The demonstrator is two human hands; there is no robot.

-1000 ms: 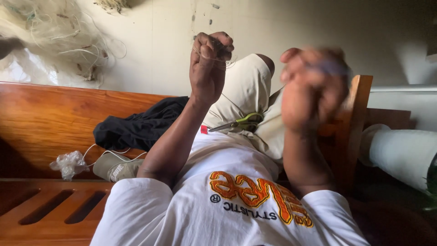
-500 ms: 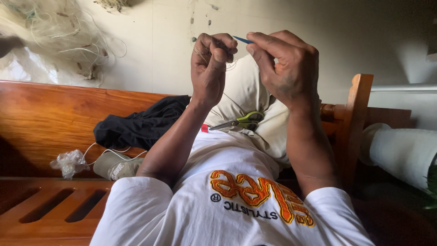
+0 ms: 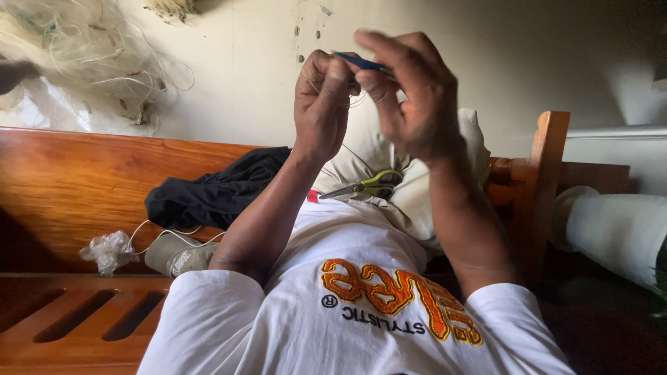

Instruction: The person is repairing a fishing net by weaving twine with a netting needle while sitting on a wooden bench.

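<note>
Both my hands are raised in front of a pale wall. My left hand (image 3: 321, 104) is closed, pinching thin pale line that trails down from its fingers. My right hand (image 3: 411, 97), slightly blurred, grips a slim blue needle-like tool (image 3: 361, 63) whose tip meets the left fingertips. Below the hands, green-handled scissors (image 3: 366, 185) lie on a cream cushion (image 3: 445, 187). My white shirt with orange lettering (image 3: 361, 312) fills the bottom of the view.
A tangled pale fishing net (image 3: 76, 59) hangs at the upper left. On the wooden bench (image 3: 76, 187) lie a black cloth (image 3: 212, 191), a grey cap (image 3: 182, 254) and a crumpled plastic bag (image 3: 108, 251). A white cylinder (image 3: 618, 232) lies at the right.
My right hand swung in from the right to meet the left hand, bringing the blue tool to the left fingertips. The left hand stayed raised and shut on the line.
</note>
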